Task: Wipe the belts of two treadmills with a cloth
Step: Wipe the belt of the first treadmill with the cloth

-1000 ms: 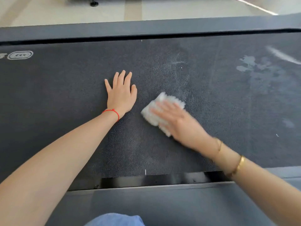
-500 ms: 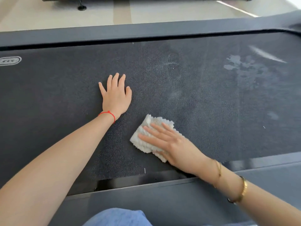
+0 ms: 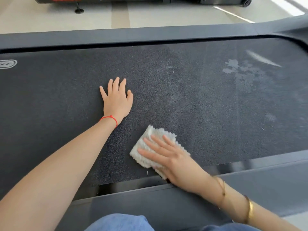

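A dark textured treadmill belt (image 3: 200, 100) fills most of the view. My left hand (image 3: 116, 99) lies flat on it with fingers straight and spread, a red string on the wrist. My right hand (image 3: 168, 157) presses flat with straight fingers on a folded white fluffy cloth (image 3: 146, 144) near the belt's near edge. The cloth's lower part is hidden under my palm. Pale smears and dusty marks (image 3: 236, 67) show on the belt at the right.
Grey side rails run along the far edge (image 3: 133, 35) and the near edge (image 3: 166, 202) of the belt. Beyond lies a light floor with the base of another machine (image 3: 150, 0) at the top. My blue-clad knees (image 3: 120, 222) sit at the bottom.
My right hand has slid the cloth toward me, from the belt's middle down to its near edge. My left hand has stayed flat in place.
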### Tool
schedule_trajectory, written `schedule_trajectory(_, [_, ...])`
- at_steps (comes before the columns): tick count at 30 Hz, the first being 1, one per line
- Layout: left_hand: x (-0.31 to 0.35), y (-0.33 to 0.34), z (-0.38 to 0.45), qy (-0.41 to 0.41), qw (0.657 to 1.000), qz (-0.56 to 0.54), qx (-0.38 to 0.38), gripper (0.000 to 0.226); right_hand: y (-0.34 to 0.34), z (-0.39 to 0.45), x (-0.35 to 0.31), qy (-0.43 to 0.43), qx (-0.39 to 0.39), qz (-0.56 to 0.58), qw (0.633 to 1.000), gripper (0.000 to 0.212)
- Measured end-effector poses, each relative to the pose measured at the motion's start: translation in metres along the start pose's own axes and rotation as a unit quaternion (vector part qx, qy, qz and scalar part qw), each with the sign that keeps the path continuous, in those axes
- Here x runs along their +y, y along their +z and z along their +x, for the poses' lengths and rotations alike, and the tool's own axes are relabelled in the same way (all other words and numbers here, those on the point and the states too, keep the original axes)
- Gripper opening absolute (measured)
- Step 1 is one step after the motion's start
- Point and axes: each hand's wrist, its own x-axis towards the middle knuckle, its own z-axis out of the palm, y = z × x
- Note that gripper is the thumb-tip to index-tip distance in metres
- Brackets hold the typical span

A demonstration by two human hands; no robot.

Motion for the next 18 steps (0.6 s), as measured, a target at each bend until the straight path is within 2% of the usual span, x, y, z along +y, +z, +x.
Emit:
schedule_trajectory(2, [-0.001, 0.000, -0.001, 0.000, 1.000, -0.001, 0.001, 0.053, 0.003, -0.005, 0.002, -0.002, -0.006, 0.011, 1.000, 0.054])
schedule_trajectory(5, [-0.001, 0.000, -0.003, 0.005, 1.000, 0.000, 0.003, 0.052, -0.012, 0.009, 0.031, 0.049, 0.026, -0.046, 0.997, 0.052])
schedule_trajectory(7, [-0.001, 0.000, -0.006, 0.010, 1.000, 0.010, 0.003, 0.052, -0.028, 0.021, 0.068, 0.127, 0.046, -0.110, 0.985, 0.050])
schedule_trajectory(9, [-0.001, 0.000, -0.009, 0.012, 1.000, 0.017, 0.001, 0.053, -0.044, 0.029, 0.104, 0.228, 0.083, -0.087, 0.966, 0.050])
schedule_trajectory(11, [0.000, -0.001, -0.012, 0.011, 1.000, 0.023, -0.002, 0.053, -0.049, 0.033, 0.122, 0.287, 0.096, -0.056, 0.951, 0.051])
schedule_trajectory(13, [0.002, -0.001, -0.015, 0.010, 1.000, 0.023, -0.007, 0.054, -0.041, 0.034, 0.115, 0.283, 0.104, -0.058, 0.952, 0.051])
schedule_trajectory(18, [0.011, -0.005, -0.020, -0.001, 1.000, -0.005, -0.030, 0.054, -0.021, 0.012, 0.060, 0.145, 0.035, -0.027, 0.988, 0.051])
